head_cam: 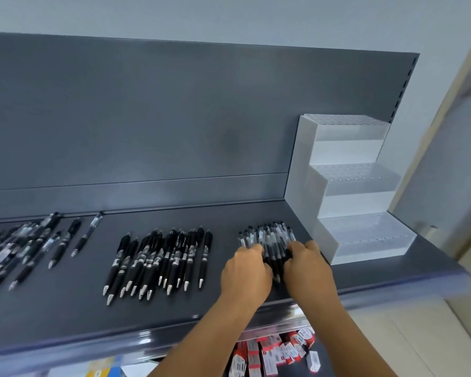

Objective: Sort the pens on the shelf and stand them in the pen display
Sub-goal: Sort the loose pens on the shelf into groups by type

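Observation:
On the dark grey shelf (65,308) lie three groups of pens. A bundle of clear-barrelled pens (267,238) lies near the right end, and my left hand (245,273) and my right hand (307,268) grip it from either side, fingers curled round the pens' lower halves. A row of black pens (161,259) lies in the middle, tips toward me. A loose mixed heap of pens (19,246) spreads at the far left. The white three-step pen display (348,186) stands at the shelf's right end with no pens in its holes.
The shelf's grey back panel (174,118) rises behind the pens. A lower shelf holds red-and-white boxes (275,352) beneath my arms. A pale wall and door frame (446,159) stand to the right of the display.

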Tool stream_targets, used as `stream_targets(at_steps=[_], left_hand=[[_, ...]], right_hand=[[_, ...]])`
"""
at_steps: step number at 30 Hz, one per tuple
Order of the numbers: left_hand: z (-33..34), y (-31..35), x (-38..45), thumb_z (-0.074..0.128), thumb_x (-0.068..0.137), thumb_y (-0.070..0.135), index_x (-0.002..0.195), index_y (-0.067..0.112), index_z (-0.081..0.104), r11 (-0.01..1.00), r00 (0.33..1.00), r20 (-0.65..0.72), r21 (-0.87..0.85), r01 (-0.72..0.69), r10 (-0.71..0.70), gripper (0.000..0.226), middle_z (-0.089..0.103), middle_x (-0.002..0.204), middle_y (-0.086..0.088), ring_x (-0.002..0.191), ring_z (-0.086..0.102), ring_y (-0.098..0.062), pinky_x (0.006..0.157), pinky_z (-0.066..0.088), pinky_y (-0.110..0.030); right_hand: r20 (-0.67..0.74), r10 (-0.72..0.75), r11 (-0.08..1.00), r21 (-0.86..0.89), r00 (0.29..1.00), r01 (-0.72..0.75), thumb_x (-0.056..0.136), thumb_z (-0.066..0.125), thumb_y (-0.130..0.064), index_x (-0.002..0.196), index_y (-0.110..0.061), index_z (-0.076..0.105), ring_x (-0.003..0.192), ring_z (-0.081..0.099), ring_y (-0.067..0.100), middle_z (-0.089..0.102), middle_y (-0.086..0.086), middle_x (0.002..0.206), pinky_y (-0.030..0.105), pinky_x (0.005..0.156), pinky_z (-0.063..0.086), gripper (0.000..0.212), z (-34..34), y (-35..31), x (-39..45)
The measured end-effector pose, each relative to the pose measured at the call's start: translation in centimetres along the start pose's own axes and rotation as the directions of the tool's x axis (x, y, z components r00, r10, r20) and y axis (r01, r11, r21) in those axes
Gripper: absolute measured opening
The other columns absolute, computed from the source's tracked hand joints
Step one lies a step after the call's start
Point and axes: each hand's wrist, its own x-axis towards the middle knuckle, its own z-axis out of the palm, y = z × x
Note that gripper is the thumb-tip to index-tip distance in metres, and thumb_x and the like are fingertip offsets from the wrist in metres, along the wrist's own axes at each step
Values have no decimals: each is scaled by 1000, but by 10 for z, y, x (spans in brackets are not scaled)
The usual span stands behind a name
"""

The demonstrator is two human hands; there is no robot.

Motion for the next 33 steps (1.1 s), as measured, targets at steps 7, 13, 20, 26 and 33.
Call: stream_targets(at_steps=[7,13,20,26,33], left_hand=[[-1,-3,1,46,97,32,114,16,63,988,994,33,111,-105,102,29,52,116,-5,108,52,-24,82,50,-36],[-21,-24,-3,47,96,28,123,16,55,959,982,11,215,-186,188,30,49,123,-2,117,40,-22,94,43,-33],[-69,-83,-19,45,96,31,137,18,42,939,981,-45,301,-167,189,43,45,137,1,129,35,-18,109,29,-29],[-120,-151,-44,44,97,33,145,20,33,938,988,-87,334,-94,130,51,39,144,4,135,30,-15,112,21,-27],[-169,-225,-76,44,97,34,147,20,27,934,992,-104,356,-32,74,55,31,150,3,140,23,-16,116,17,-27]], right_hand=[[34,-76,995,-65,997,78,94,45,-13,113,-11,56,106,49,23,46,7,121,27,82,42,21,4,3,-1],[-1,-228,963,-148,974,225,94,44,-25,131,-17,45,122,38,21,43,1,134,27,97,35,38,4,-22,-11],[71,-376,914,-139,924,382,97,43,-33,149,-18,22,141,19,18,27,-2,152,29,115,16,58,19,-83,-33],[132,-442,885,-100,887,456,97,44,-35,150,-17,19,145,11,18,21,-1,155,33,118,9,62,42,-153,-60],[163,-517,846,-48,840,530,97,44,-34,150,-16,16,145,10,19,19,-1,156,34,119,8,62,75,-233,-99]])
